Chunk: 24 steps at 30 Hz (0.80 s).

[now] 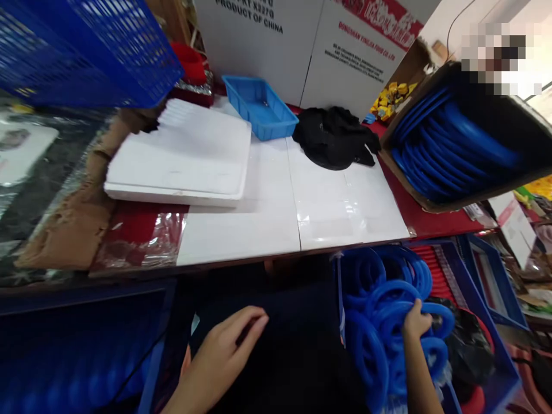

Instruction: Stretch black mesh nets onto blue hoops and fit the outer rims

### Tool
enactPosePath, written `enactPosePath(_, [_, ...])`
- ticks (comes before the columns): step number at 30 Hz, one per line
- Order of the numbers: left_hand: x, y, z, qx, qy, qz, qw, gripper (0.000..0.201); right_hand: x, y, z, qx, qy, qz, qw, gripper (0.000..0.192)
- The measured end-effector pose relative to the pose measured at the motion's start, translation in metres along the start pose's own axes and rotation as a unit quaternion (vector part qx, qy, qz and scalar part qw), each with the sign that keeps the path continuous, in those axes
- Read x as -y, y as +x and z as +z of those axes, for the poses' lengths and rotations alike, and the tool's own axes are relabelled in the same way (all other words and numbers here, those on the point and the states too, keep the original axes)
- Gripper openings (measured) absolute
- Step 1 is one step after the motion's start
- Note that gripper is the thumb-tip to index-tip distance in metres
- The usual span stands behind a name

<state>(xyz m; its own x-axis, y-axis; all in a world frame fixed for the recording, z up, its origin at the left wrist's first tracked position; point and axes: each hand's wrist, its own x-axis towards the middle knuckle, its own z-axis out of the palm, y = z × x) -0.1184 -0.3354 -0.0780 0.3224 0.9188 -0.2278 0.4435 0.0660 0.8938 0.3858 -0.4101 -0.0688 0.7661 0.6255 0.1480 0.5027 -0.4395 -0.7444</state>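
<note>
My right hand is at the lower right, its fingers closed on a glossy blue plastic ring in a heap. Several more blue rings lie piled around it in a blue crate below the table edge. My left hand hovers over my dark lap at lower centre. Its thumb and fingertips come together with nothing visible in them, and it touches none of the rings. Part of the gripped ring is hidden behind my right hand.
On the table are a white foam slab, a light blue tray, black cloth and a carton of blue coils. A blue basket stands upper left, and another blue crate lower left. White cartons rise behind.
</note>
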Motion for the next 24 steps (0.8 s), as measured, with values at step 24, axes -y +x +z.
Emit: enactPosePath(24, [-0.159,0.334,-0.058,0.058,0.303,0.277,0.91,0.046,0.171,0.012,0.06,0.811,-0.003,-0.279,0.514,0.056])
